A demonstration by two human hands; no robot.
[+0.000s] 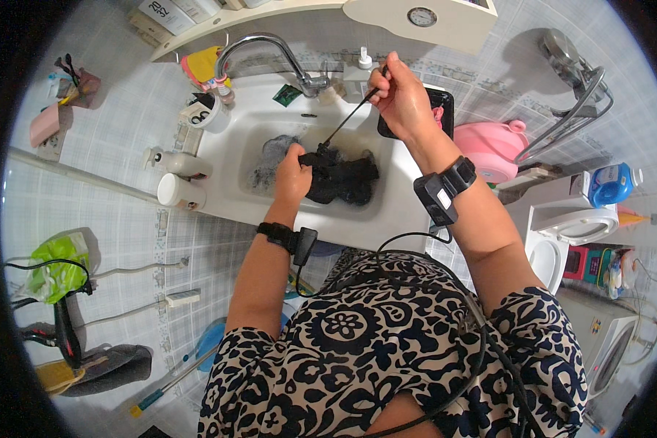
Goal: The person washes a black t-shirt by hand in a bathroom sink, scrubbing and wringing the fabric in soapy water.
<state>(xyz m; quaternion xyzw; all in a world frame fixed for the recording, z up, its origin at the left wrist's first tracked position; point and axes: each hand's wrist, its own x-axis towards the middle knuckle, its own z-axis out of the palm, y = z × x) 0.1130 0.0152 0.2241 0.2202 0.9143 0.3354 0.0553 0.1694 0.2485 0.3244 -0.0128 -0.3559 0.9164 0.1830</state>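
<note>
A black garment (343, 179) lies bunched in the soapy water of the white sink (228, 157). My left hand (292, 175) is closed on a dark wet part of it, just above the water. Up and to the right, my right hand (403, 98) pinches the end of a thin black cord (352, 117). The cord is pulled taut and slants down to the garment beside my left fingers. Grey suds (266, 164) float left of the garment, and the cloth below the surface is partly hidden.
A chrome faucet (274, 44) arches over the sink's back edge, near a soap dispenser (359, 73). A black tray (438, 109) and pink basin (489, 150) stand to the right. White containers (179, 191) line the left side. A cable (409, 237) trails from my right wrist.
</note>
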